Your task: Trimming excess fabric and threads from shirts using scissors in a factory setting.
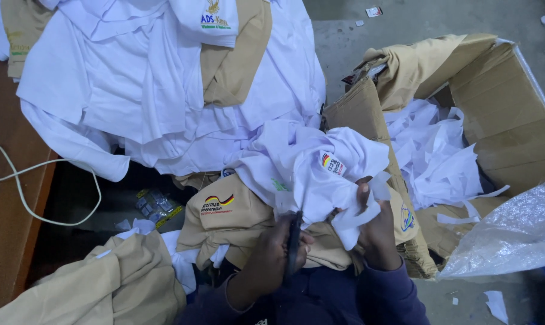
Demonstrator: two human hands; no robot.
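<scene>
**Scissors working at the white garment, scraps piling in the box**

Looking down from the head camera: the left hand [272, 253] is wrapped shut around a pair of dark scissors [293, 244], blades pointing up into the bunched white garment [311, 171] held over the lap. The right hand [375, 232] is closed too, pinching a fold of that same white cloth near its lower edge, with a thin white strip [354, 225] dangling against the fingers. A small printed patch shows on the garment just above the right hand.

My read: this is the trimming step, the cloth held taut by 1 hand while the other cuts. The next cut calls for the right hand keeping the fold stretched and clear of the blades, since fingers and scissor tips sit very near each other under the cloth; exactly where the blades meet the fabric is hidden.

Just right of the hands, an open cardboard box [507, 108] holds a heap of white offcuts [435, 156]. Tan garments [224, 216] lie under the work, and more white shirts [164, 90] are stacked above.
</scene>
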